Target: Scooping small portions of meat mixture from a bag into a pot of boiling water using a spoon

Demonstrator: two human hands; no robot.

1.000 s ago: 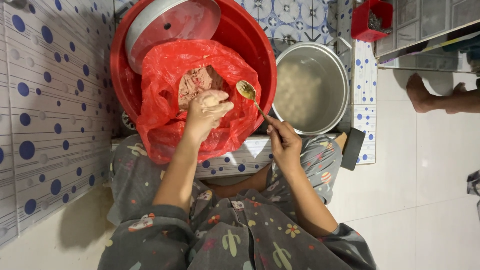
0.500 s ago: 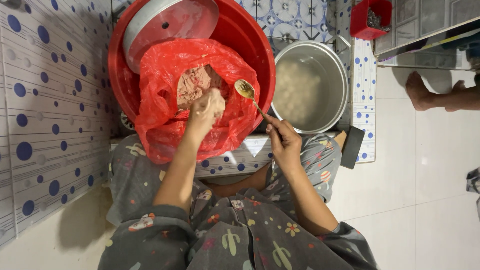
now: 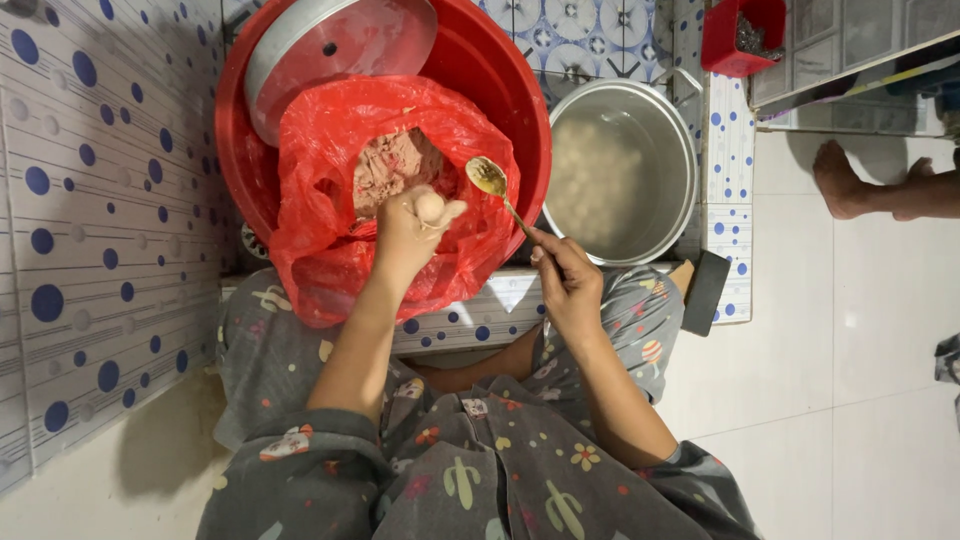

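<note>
Hands, head view: both in frame, reaching forward over the person's patterned grey lap.
Left hand: closed into a fist over the red plastic bag; a pale round ball of paste bulges out at the top of the fist, between thumb and forefinger.
Right hand: fingers pinched around the handle end of a metal spoon.
Spoon: bowl raised and held just beside the ball, apart from it, with a smear of paste on it.
Meat paste: pinkish mass lying inside the open red bag, directly beyond the left hand.
Red bag: sits in a large red basin, draped over its near rim.
Metal lid: round, resting in the far part of the basin, partly behind the bag.
Metal pot: stands right of the basin, just beside it; holds cloudy liquid with pale round shapes, blurred.
Red container: small, beyond the pot.
Floor: tiled, white with blue dots on the left.
Another person's bare foot: far right, on plain tile.
</note>
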